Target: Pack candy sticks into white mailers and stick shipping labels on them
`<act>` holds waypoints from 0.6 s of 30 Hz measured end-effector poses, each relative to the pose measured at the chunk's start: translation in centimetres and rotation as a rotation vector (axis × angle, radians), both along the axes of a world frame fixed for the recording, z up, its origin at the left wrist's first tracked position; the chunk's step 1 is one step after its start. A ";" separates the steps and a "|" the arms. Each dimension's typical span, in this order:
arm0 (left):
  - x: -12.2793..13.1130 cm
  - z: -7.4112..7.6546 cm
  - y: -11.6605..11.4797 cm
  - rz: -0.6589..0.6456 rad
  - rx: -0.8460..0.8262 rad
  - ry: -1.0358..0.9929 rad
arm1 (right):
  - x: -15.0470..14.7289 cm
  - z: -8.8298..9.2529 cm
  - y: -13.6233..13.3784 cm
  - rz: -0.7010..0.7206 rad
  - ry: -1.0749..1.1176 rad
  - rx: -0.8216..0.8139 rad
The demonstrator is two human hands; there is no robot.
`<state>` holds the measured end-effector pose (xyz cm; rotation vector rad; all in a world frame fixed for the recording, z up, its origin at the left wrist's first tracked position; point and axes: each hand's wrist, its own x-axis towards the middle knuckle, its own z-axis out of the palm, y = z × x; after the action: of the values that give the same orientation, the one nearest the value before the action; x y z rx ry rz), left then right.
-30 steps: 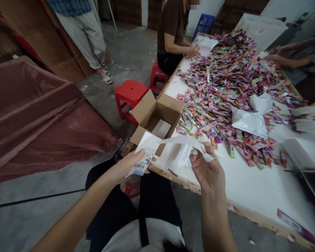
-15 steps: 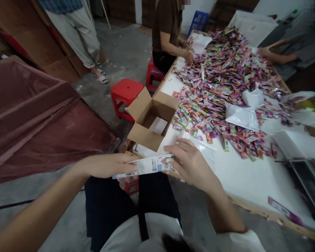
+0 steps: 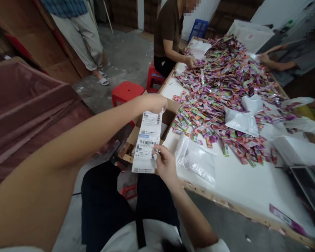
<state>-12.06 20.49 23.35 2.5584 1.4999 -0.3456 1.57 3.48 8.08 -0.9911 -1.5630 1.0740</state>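
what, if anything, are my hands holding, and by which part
A printed label strip: left hand at its far end, right hand at its right edge.

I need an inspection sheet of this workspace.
Surface: white table, largely covered toward its far end.
Things at hand: printed label strip; white plastic bag on the table.
Clutter: heaped colourful sachets with white packets on top; one purple sachet near the table's edge.
Hands: left hand grips the strip's top end; right hand pinches its side, lower down.
Cables: dark line on the floor; cable or seam, cannot tell.
Surroundings: open carton, red stool, seated co-worker in brown.
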 end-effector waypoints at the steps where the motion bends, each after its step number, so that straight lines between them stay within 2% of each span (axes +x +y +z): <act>1: 1.1 -1.0 0.5 -0.003 0.026 0.012 | -0.4 -0.3 0.5 -0.044 0.020 -0.032; 4: 2.9 -4.6 1.4 0.003 0.067 -0.011 | -1.1 -1.5 1.9 -0.152 0.048 -0.176; 7: 2.4 -7.0 1.5 0.029 0.144 -0.097 | -1.1 -2.7 2.5 -0.172 0.083 -0.286; 9: 1.0 -7.0 0.8 0.096 0.216 -0.209 | -1.0 -3.1 2.5 -0.159 0.123 -0.308; 11: -1.0 -5.9 -1.1 0.205 0.244 -0.359 | -0.8 -3.0 2.1 -0.133 0.165 -0.309; 13: -3.1 -4.6 -4.0 0.317 0.189 -0.500 | -0.5 -2.2 1.4 -0.118 0.192 -0.268; 15: -5.2 -3.9 -7.6 0.424 0.050 -0.564 | 0.0 -1.1 0.5 -0.097 0.177 -0.166; 18: -7.5 -4.9 -13.2 0.621 -0.306 -0.796 | 0.7 0.4 -0.9 0.023 0.099 0.011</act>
<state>-19.54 7.28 18.45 1.5619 1.6057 0.4381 2.26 2.63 8.45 -0.9005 -1.5015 1.1125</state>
